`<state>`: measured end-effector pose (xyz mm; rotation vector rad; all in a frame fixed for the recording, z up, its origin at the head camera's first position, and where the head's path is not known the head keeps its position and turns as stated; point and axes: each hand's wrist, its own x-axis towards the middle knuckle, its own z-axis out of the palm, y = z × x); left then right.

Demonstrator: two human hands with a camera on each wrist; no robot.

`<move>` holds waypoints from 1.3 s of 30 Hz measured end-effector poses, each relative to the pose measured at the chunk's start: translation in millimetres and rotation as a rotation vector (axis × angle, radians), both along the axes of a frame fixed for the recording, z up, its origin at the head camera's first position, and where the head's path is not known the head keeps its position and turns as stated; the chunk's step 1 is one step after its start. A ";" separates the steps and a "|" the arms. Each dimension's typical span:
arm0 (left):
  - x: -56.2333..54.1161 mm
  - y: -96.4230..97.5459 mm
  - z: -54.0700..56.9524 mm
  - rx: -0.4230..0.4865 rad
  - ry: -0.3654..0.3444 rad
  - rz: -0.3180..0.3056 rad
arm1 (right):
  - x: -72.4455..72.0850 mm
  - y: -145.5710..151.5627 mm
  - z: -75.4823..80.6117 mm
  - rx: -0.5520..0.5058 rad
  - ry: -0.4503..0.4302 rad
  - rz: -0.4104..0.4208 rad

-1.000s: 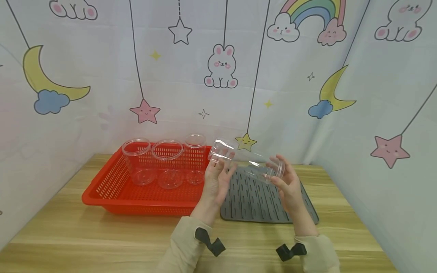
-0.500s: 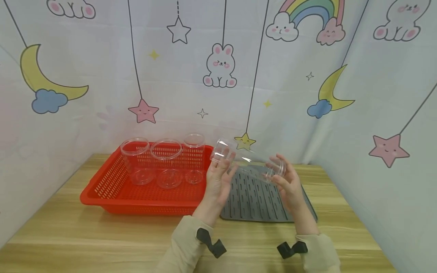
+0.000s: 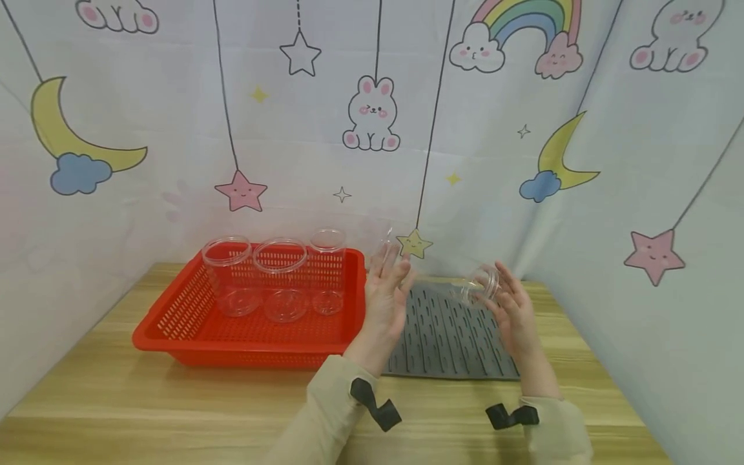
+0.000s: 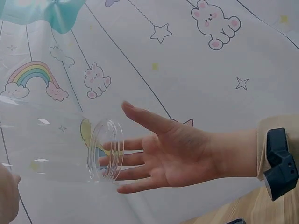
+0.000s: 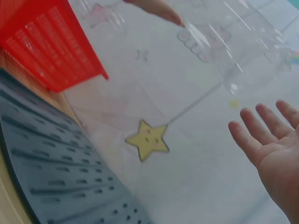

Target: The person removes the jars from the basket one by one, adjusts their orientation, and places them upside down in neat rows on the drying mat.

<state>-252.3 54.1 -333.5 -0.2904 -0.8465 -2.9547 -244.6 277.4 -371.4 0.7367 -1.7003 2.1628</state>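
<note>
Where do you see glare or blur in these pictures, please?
Left wrist view: small white glints on the side of the raised clear jar; right wrist view: bright streaks along that jar, and the grey mat looks soft; head view: the jar's middle nearly disappears, only its ends showing clearly.

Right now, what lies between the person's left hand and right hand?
A clear jar lies between the left hand and right hand; the left wrist view shows it best.
</note>
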 end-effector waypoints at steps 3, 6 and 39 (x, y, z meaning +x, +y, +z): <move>-2.7 6.1 3.4 0.007 0.006 0.027 | -2.6 15.8 -4.3 -0.011 -0.037 -0.057; -5.9 13.5 5.5 -0.008 0.006 0.045 | -3.2 32.1 -9.0 -0.015 -0.098 -0.109; -42.3 83.5 -9.4 -0.438 -0.032 0.015 | -7.1 112.1 -88.0 0.206 -0.562 -0.220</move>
